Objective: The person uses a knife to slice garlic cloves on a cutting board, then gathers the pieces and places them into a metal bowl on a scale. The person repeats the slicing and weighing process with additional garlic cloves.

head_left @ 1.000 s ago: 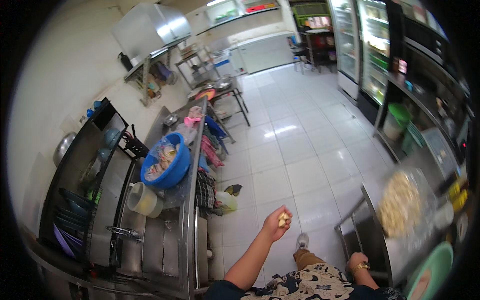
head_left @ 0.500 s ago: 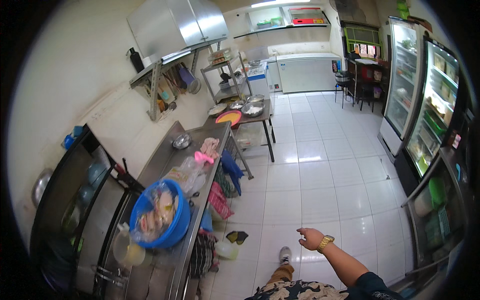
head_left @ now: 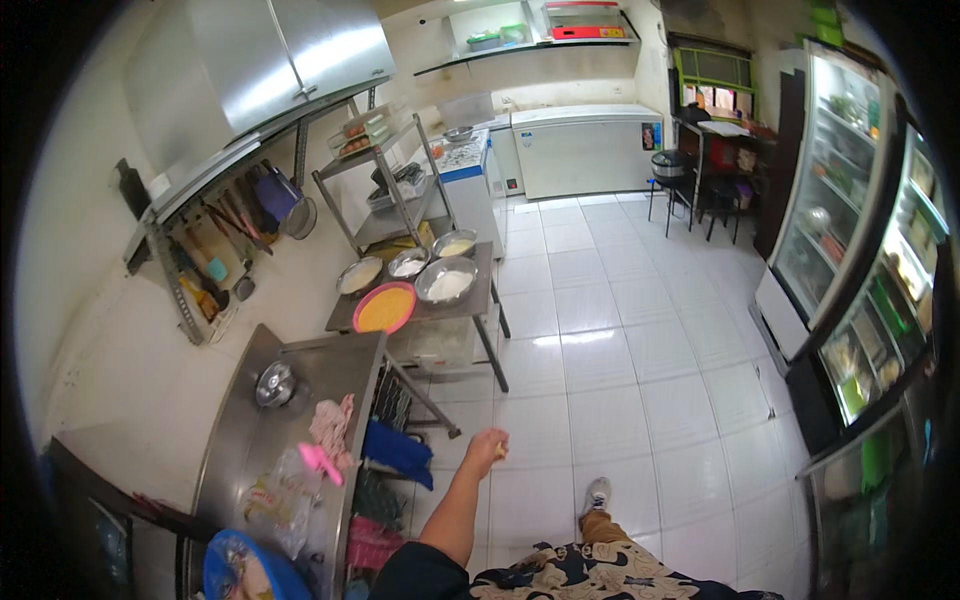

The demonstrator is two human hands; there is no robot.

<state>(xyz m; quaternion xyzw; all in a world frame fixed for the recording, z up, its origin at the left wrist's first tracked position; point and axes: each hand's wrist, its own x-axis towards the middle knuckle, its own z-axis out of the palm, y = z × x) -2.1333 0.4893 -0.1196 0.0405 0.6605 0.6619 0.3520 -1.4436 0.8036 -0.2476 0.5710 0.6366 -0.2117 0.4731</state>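
Note:
My left hand (head_left: 487, 450) is out in front of me over the tiled floor, its fingers curled. A small pale yellowish spot shows at the fingers, too small to name. No surface is touched by this hand; nearest is the steel sink counter (head_left: 232, 425) to its left. On that counter lie a pink cloth (head_left: 330, 428), a bright pink plastic thing (head_left: 320, 463), clear plastic bags (head_left: 280, 500) and a metal bowl (head_left: 275, 384). A blue tub (head_left: 270, 570) with pale food in it is cut off by the lower edge. My right hand is out of view.
Ahead on the left, a low table (head_left: 455, 315) bears several bowls, among them a pink basin (head_left: 384, 307) of yellow stuff. White tiles (head_left: 600, 400) run toward a chest freezer (head_left: 590, 155). Glass-door fridges (head_left: 825, 200) line the right. Cloths (head_left: 397, 450) hang beside the counter.
I have moved forward: the table and freezer are nearer, and the blue tub has slid toward the lower edge. My left arm has come into view; my right arm with its gold watch has left it.

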